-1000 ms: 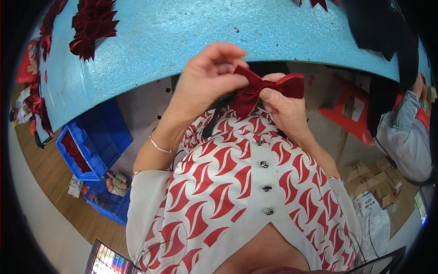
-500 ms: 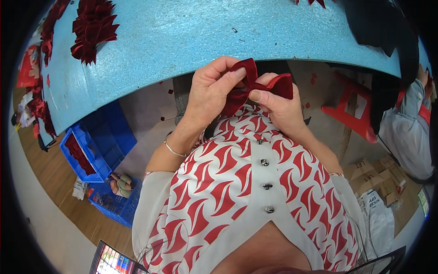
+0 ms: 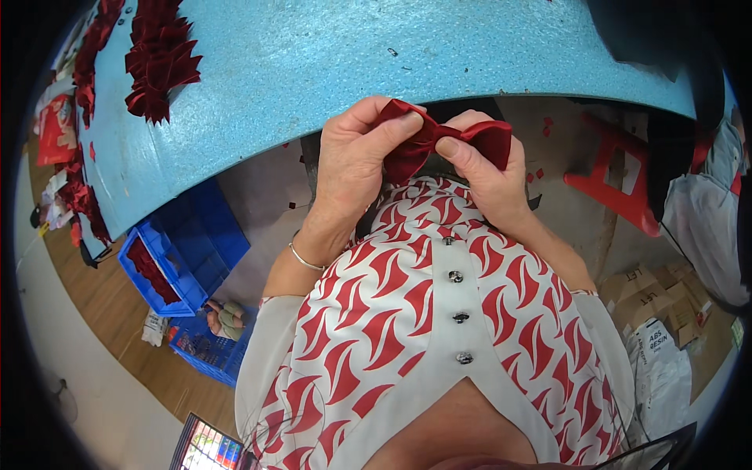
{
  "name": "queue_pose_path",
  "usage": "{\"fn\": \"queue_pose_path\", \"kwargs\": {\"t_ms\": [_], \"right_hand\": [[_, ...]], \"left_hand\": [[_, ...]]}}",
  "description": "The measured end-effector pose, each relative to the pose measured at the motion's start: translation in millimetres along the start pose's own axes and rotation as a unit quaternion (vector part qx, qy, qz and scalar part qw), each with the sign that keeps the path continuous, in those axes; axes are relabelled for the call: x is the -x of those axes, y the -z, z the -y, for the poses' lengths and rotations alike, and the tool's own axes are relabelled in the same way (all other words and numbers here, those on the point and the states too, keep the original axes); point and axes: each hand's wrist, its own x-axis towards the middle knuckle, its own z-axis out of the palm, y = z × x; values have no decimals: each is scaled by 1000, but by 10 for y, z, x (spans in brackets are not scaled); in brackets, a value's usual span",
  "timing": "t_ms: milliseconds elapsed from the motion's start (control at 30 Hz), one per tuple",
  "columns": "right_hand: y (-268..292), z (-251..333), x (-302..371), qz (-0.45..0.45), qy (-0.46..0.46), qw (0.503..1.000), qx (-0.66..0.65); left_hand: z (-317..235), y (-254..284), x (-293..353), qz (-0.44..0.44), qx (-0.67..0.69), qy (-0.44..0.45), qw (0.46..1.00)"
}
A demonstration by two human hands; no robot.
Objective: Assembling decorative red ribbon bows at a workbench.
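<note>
A dark red velvet bow (image 3: 492,142) is stretched between my two hands, just off the near edge of the blue table (image 3: 298,74). My left hand (image 3: 350,154) pinches its left loop between thumb and fingers. With thumb and curled fingers, my right hand (image 3: 487,166) grips the bow beside its gathered middle and right loop. The right fingers are partly hidden behind the fabric. On the table at the far left lies a stacked row of dark red velvet pieces (image 3: 160,69) with pointed ends.
Blue plastic crates (image 3: 185,302) stand on the floor at left, one with dark red fabric inside. Beneath the table at right is a red stool (image 3: 615,200). Black cloth (image 3: 638,35) hangs over the right table edge, near another person's grey sleeve (image 3: 705,215). Cardboard boxes (image 3: 638,291) lie lower right.
The left loop, upright before, now lies tilted leftward over my left fingers, and the bow is spread flatter and wider. My right hand has shifted slightly right. The view has moved a little.
</note>
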Motion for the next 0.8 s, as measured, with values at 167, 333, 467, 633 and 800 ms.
{"fn": "queue_pose_path", "kwargs": {"t_ms": [167, 333, 467, 633, 800], "right_hand": [[54, -88, -36, 39, 234, 959, 152], [-2, 134, 51, 21, 1, 1000, -23], [68, 79, 7, 30, 11, 999, -6], [26, 152, 31, 50, -89, 987, -124], [57, -28, 8, 13, 65, 997, -27]], "left_hand": [[22, 11, -33, 6, 0, -19, 1000], [-56, 2, -41, 110, -87, -178, 974], [-115, -83, -27, 23, -62, -78, 995], [-173, 17, -147, 180, -303, -314, 882], [-228, -19, -102, 72, -181, -91, 977]]}}
